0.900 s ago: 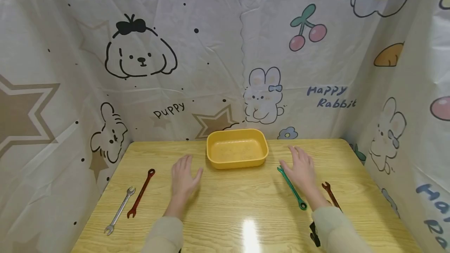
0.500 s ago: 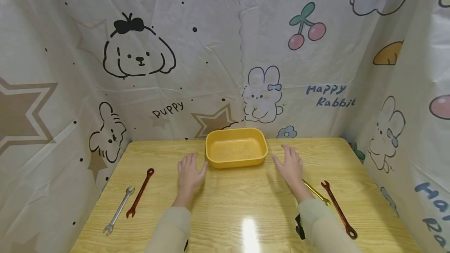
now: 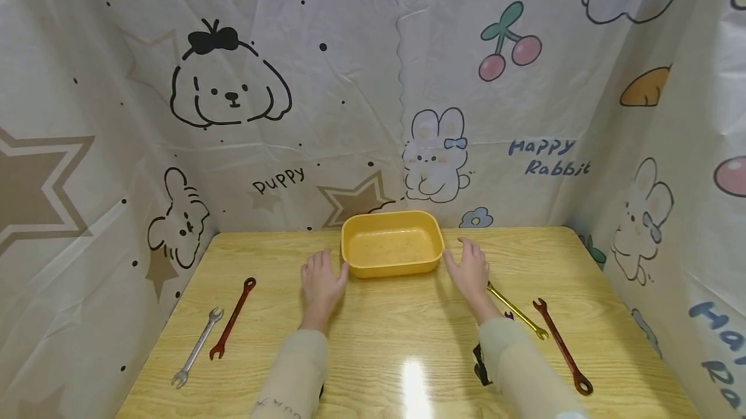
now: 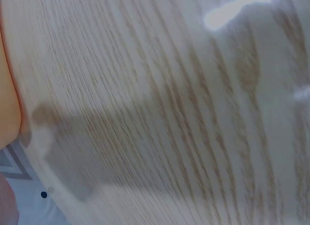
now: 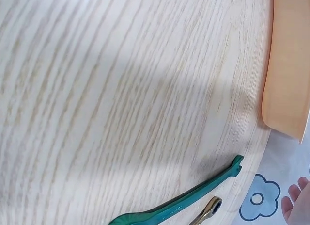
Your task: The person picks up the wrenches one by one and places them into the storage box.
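Yellow tray [image 3: 392, 269] lengthwise between hands

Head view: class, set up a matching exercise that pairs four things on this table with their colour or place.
Things:
1. tray
2. silver wrench
3. gold wrench
4. left hand

Descriptions:
A. lies farthest left on the table
B. yellow, at the back middle
C. open, beside the tray's left end
D. just right of the right forearm

Pairs: 1-B, 2-A, 3-D, 4-C
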The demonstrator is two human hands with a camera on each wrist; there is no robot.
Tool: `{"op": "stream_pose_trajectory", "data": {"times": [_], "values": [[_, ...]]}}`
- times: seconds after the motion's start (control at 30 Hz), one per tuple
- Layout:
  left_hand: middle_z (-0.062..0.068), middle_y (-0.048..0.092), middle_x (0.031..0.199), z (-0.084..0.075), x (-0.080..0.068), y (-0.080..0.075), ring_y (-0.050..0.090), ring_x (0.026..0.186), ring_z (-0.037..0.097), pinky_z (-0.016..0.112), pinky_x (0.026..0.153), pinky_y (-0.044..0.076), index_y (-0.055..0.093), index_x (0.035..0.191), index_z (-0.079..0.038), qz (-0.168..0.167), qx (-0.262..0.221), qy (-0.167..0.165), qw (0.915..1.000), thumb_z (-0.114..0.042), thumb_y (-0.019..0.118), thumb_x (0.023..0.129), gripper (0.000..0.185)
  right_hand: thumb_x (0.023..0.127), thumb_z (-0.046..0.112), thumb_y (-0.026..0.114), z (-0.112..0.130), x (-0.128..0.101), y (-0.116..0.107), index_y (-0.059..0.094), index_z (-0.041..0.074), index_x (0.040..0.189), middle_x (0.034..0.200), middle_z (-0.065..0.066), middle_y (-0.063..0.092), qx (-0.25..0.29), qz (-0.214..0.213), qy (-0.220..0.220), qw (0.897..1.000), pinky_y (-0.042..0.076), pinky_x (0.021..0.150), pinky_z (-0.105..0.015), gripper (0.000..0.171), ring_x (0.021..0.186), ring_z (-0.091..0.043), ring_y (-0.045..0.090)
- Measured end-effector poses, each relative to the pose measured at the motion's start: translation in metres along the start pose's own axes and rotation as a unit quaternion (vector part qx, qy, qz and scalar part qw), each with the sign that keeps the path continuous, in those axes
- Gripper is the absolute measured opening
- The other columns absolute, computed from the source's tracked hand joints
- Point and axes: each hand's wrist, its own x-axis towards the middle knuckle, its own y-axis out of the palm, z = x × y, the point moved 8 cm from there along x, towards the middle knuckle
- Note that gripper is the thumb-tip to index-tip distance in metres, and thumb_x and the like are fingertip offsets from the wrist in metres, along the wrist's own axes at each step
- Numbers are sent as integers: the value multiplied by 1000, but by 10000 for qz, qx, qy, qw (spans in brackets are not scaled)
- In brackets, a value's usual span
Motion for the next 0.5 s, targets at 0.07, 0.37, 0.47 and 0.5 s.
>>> {"op": "stream_pose_trajectory", "data": {"times": [0.07, 0.37, 0.47, 0.5], "values": [[19, 49, 122, -2, 2, 4, 39, 117, 34, 49, 99, 26, 45, 125, -1, 121, -12, -98, 9999, -46, 46, 88, 58, 89, 38, 52, 1, 2, 2, 39, 4, 132, 130, -22, 41, -27, -17, 37, 10000, 27, 96, -55, 57, 119, -39, 38], [19, 47, 125, -5, 7, 16, 38, 118, 34, 50, 99, 25, 42, 129, -1, 319, -112, -451, 9984, -47, 46, 89, 62, 90, 38, 50, 7, 15, 13, 36, 3, 133, 131, -24, 40, -193, 286, 199, 9992, 28, 96, -55, 57, 121, -39, 35], [19, 46, 125, -4, 9, 18, 38, 118, 34, 50, 98, 26, 41, 130, 0, 365, -54, -571, 9977, -49, 45, 89, 64, 91, 39, 49, 6, 16, 19, 36, 4, 133, 131, -24, 40, -208, 368, 313, 9986, 27, 97, -54, 57, 121, -39, 35], [19, 46, 126, -4, 10, 19, 38, 118, 34, 50, 98, 26, 40, 131, -1, 402, -14, -623, 9972, -50, 44, 89, 65, 91, 39, 49, 6, 16, 20, 36, 3, 134, 131, -24, 39, -218, 391, 346, 9984, 27, 97, -54, 57, 121, -39, 35]]}}
